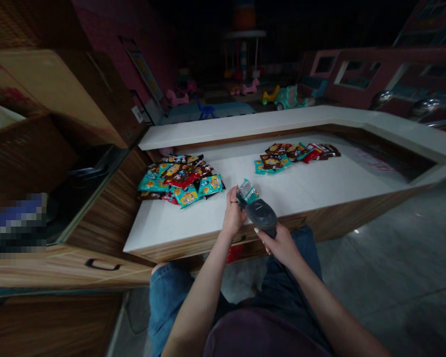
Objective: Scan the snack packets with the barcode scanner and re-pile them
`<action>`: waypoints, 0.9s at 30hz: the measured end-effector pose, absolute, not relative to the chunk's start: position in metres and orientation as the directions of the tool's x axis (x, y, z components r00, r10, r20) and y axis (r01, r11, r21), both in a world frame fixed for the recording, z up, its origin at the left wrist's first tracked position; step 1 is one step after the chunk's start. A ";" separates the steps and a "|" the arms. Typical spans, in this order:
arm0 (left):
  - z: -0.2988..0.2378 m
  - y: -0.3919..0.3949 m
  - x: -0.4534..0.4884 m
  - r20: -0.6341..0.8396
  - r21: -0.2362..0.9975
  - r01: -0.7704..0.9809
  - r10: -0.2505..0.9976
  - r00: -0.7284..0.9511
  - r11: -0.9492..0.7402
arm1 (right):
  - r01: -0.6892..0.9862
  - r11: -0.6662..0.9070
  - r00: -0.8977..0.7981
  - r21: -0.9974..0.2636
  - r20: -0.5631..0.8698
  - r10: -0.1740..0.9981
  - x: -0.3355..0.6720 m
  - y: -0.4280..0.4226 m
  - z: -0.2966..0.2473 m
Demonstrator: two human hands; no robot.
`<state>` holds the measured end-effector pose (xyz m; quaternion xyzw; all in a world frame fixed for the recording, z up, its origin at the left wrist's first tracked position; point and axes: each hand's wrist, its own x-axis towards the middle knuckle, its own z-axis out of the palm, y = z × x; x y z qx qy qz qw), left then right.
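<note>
Counter (163, 233), two snack piles (180, 181) (295, 156), one scanner (260, 217)

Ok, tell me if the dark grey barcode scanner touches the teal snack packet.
Cannot tell: in the head view, the scanner overlaps the packet, hiding any gap.

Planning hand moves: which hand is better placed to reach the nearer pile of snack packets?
Left, probably: the left hand is closer to that pile and holds only a teal packet, while the right hand holds a barcode scanner.
</note>
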<state>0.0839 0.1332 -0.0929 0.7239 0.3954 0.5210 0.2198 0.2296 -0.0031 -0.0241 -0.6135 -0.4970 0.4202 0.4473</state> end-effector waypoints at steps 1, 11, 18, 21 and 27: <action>-0.092 0.132 0.083 0.606 0.702 0.362 0.781 0.148 -0.613 | 0.230 -0.107 0.152 -0.967 -0.073 0.986 0.230 -0.004 -0.025; -0.009 0.154 -0.001 0.748 0.580 0.675 0.625 -0.221 -0.456 | 0.202 -0.103 0.168 -0.974 -0.069 0.983 0.237 -0.008 -0.036; 0.026 0.202 -0.073 0.571 0.603 0.796 0.728 -0.379 -0.058 | 0.187 -0.121 0.153 -0.975 -0.093 0.984 0.232 -0.008 -0.038; 0.020 0.201 -0.070 0.632 0.557 0.827 0.684 -0.363 -0.075 | 0.183 -0.127 0.153 -0.975 -0.099 0.983 0.234 -0.006 -0.041; 0.000 0.195 0.007 0.779 0.433 0.801 0.619 -0.101 -0.414 | 0.196 -0.139 0.196 -0.971 -0.100 0.975 0.247 -0.001 -0.044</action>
